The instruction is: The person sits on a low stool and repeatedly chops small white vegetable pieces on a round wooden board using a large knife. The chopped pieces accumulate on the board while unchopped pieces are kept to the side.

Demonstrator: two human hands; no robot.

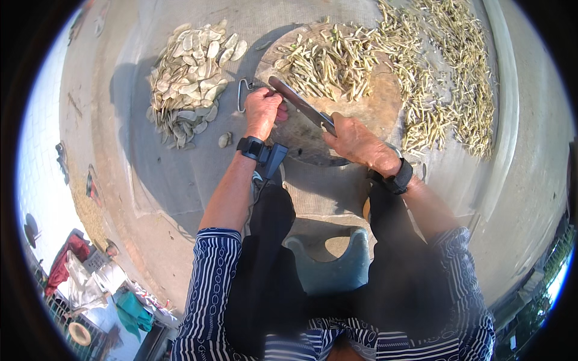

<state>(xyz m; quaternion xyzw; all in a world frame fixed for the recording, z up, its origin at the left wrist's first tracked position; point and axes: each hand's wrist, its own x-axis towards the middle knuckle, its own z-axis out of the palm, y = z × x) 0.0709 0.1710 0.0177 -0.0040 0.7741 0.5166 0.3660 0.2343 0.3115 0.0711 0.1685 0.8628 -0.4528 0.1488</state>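
Observation:
A round wooden chopping block (384, 106) lies in front of my knees. My right hand (354, 140) grips a long-bladed knife (301, 104) by its handle, with the blade slanting up to the left. At the block's left edge is my left hand (264, 110), its fingers curled beside the blade's far end; whatever may be in them is hidden. On the block's far half rests a heap of thin, pale cut strips (338, 58). Whole flat, oval, pale pods (192, 72) are piled to the left of my left hand.
More cut strips (469, 81) spread over the woven mat (180, 180) at the right. A bent metal wire piece (240, 94) and a small pod (225, 140) lie left of the block. Between my legs shows a blue-green plastic stool (332, 270). Cloths and bags (86, 280) lie lower left.

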